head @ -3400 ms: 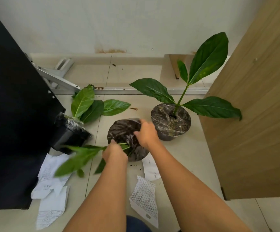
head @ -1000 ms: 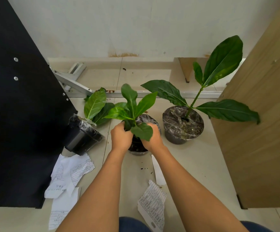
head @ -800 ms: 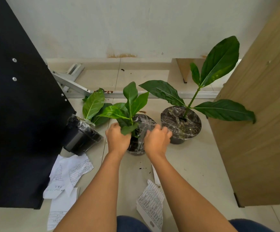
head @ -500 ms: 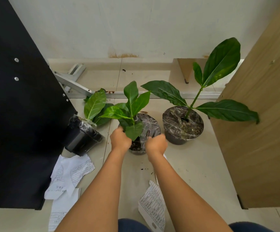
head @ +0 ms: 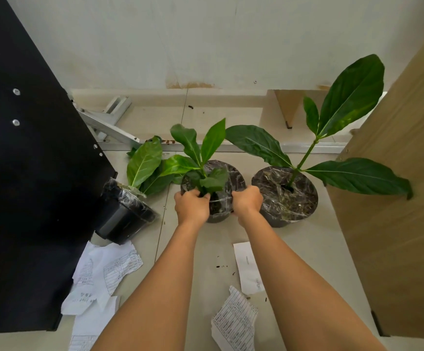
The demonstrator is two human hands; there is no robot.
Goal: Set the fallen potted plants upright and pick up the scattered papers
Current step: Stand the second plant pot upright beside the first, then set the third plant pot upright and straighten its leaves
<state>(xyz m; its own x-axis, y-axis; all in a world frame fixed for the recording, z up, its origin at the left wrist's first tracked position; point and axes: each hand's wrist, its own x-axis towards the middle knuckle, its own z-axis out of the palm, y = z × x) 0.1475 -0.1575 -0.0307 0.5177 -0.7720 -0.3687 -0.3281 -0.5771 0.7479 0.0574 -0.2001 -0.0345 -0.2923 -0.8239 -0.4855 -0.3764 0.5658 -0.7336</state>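
Green middle potted plant (head: 212, 188) stood upright, both hands gripping it; left of it, one pot (head: 126, 214) lay tipped and papers (head: 104, 274) lay scattered.

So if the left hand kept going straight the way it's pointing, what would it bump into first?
The left hand already grips the middle pot, so it would push straight into that pot's plastic wrap and the stem of its plant. Beyond the pot, depth is hard to judge.
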